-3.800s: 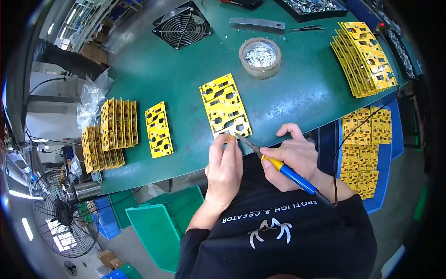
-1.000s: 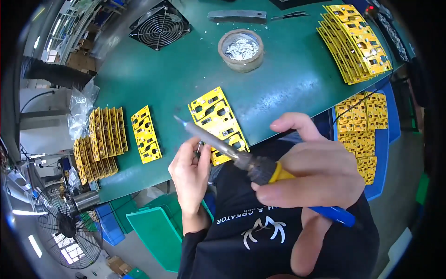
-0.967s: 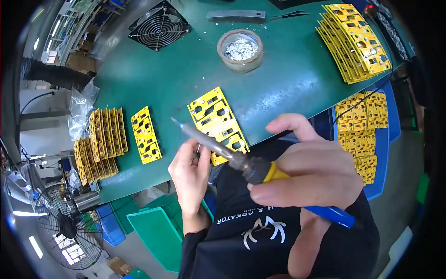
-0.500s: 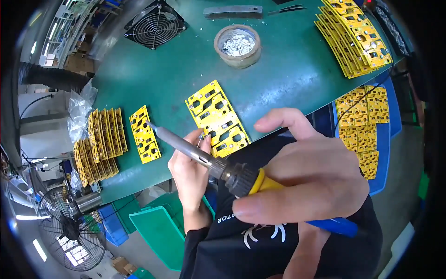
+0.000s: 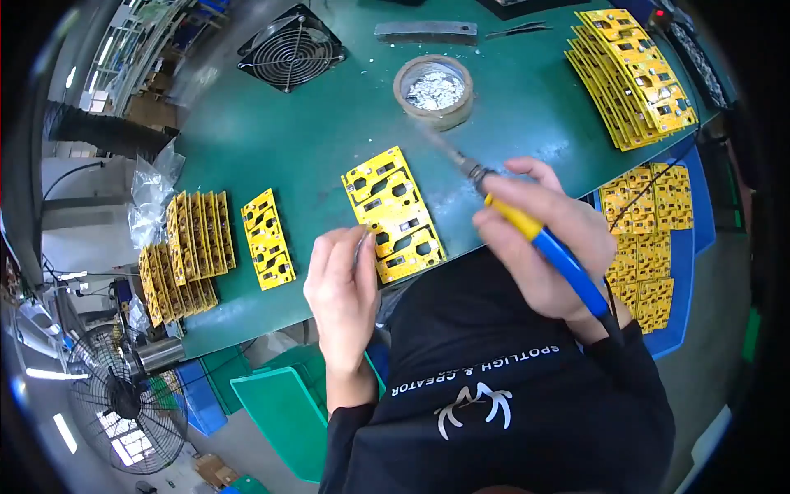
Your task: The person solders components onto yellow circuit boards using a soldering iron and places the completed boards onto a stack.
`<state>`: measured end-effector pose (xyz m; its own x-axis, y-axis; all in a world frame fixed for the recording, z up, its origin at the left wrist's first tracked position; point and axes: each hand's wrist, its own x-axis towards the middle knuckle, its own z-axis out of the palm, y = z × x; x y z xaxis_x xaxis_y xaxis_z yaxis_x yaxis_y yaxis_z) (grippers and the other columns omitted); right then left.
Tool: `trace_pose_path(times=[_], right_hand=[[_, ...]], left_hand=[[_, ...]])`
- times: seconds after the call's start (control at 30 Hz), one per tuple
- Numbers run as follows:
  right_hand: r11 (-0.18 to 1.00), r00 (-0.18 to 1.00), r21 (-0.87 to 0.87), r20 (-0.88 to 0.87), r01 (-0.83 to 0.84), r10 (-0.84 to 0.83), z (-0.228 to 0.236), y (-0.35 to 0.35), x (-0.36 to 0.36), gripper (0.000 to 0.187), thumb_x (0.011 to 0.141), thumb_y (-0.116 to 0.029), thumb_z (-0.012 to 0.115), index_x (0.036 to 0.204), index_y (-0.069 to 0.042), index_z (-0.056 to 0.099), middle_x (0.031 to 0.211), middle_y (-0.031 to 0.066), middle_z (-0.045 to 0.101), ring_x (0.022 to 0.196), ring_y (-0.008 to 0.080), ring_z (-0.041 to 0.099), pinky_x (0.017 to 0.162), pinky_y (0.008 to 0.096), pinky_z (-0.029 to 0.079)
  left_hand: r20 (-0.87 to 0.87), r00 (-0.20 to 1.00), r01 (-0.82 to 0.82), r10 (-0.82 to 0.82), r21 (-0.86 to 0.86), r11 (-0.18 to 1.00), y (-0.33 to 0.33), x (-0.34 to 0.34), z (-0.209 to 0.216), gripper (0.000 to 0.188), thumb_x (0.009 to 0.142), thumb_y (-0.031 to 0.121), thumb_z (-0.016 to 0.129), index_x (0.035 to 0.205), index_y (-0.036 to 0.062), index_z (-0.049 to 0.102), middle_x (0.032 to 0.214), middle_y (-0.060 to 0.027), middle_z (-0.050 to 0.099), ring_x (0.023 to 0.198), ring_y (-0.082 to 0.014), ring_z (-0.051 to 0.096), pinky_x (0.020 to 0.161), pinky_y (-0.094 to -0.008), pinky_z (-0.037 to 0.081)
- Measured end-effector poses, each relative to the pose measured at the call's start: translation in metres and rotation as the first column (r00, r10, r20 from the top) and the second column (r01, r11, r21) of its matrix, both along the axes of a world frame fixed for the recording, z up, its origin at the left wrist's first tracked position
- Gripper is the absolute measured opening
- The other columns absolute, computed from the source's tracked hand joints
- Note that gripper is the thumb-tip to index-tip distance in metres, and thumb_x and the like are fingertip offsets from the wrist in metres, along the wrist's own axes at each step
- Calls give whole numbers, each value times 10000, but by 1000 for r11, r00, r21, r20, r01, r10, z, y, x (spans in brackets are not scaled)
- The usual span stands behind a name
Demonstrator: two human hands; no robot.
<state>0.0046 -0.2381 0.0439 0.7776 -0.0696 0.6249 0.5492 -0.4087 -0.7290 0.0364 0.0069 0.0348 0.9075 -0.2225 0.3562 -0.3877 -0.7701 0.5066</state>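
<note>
My right hand (image 5: 551, 239) is closed around a soldering iron (image 5: 553, 251) with a blue and yellow handle. The iron's blurred tip points up and left, close to the front of a round bowl (image 5: 461, 105) of silvery scraps. At the table's near edge, my left hand (image 5: 340, 284) pinches a thin grey metallic piece (image 5: 360, 247), its kind unclear. Those fingers are at the left edge of a large yellow circuit board panel (image 5: 393, 216), which lies flat. Left of that hand is a narrower yellow circuit board (image 5: 268, 239).
Stacked yellow boards stand at the left (image 5: 200, 235) and far right (image 5: 634, 78). A black fan (image 5: 292, 51), a flat metal bar (image 5: 426, 33) and tweezers (image 5: 518, 30) lie at the back. Below the table are a blue bin (image 5: 681, 288) of boards and a green bin (image 5: 276, 412).
The soldering iron has swung from over the narrow board to near the bowl, my right hand drawing back rightward. My left hand stays beside the large panel, still pinching.
</note>
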Motion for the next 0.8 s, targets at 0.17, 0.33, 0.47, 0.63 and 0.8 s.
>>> trace_pose_path(times=[0.17,0.33,0.47,0.63,0.8], right_hand=[[980,979,-15,-37,199,-200,-46,-1,12,340,885,-36,818,1218,-21,754,917,121,790,805,227,771,992,446,545],[971,972,-45,26,236,-235,-55,-1,18,344,876,-42,822,1214,-30,759,881,107,782,772,224,756,960,433,549],[975,975,-4,32,222,-221,-57,-1,19,341,875,-40,823,1210,-28,761,872,104,779,768,225,755,951,426,553],[973,971,-6,59,232,-231,-58,0,19,345,871,-33,823,1210,-15,759,861,109,777,759,227,751,937,420,562],[977,977,71,48,202,-205,-49,7,17,369,856,-48,838,1214,-10,759,884,116,787,782,229,763,935,424,565]], left_hand=[[34,997,63,-65,39,997,-19,6,-5,179,980,-18,710,1153,-35,752,1154,-151,683,840,-235,705,746,-332,568],[36,996,81,-83,72,994,-27,8,-13,178,992,1,701,1160,-35,751,1191,-170,665,873,-269,726,761,-361,576],[-28,997,71,-69,74,995,-29,9,-9,173,1002,4,684,1155,-41,749,1150,-166,669,839,-271,717,737,-369,569],[-11,996,90,-89,55,994,-25,11,-12,167,1011,19,678,1148,-45,750,1117,-142,671,786,-244,698,691,-351,552],[31,995,92,-92,2,996,-23,9,-15,118,1003,10,687,1086,-49,746,1096,-139,667,754,-217,678,677,-336,542]])
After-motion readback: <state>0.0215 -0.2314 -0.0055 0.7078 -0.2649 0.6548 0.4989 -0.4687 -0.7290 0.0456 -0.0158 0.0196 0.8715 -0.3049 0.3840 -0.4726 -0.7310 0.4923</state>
